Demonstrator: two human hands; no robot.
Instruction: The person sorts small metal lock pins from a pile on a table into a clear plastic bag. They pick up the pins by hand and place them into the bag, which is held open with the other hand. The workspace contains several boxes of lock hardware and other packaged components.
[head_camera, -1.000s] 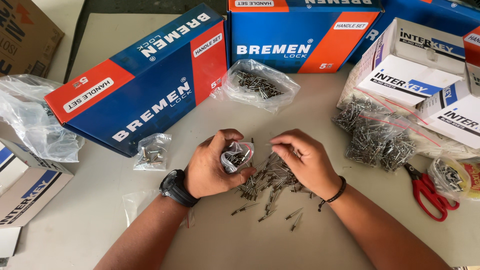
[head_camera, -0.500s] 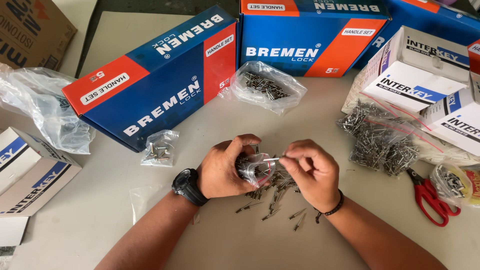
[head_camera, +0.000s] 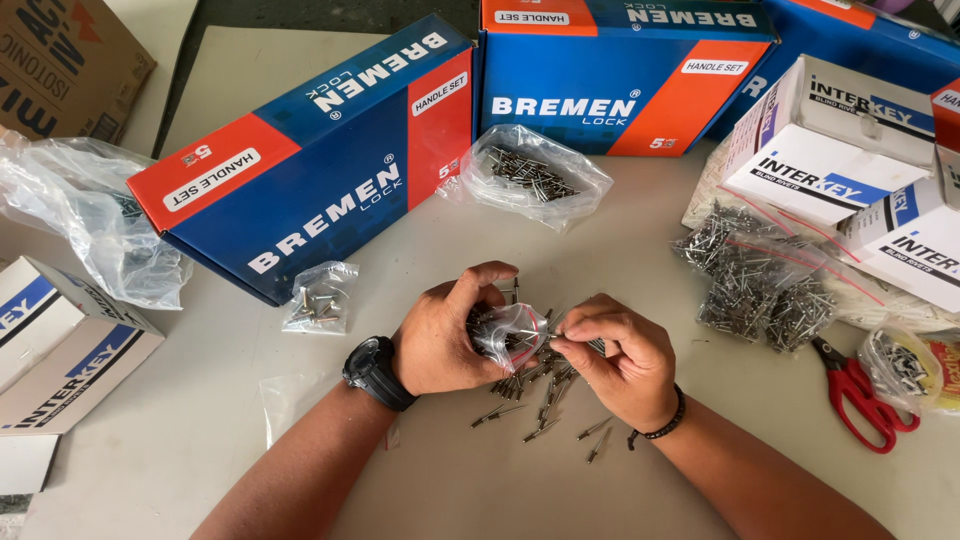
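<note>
My left hand, with a black watch on the wrist, grips a small clear plastic bag holding metal rivets. My right hand pinches the bag's open edge with thumb and forefinger at the bag's right side. Under both hands lies a loose scatter of rivets on the pale table.
A small filled bag lies left of my hands. Two blue and red boxes stand behind, with a bag of rivets between. White boxes, a rivet heap and red scissors are right. Crumpled plastic lies left.
My hands have come together over the loose rivets. The right hand left the pile and took hold of the small bag's edge, which my left hand keeps gripping.
</note>
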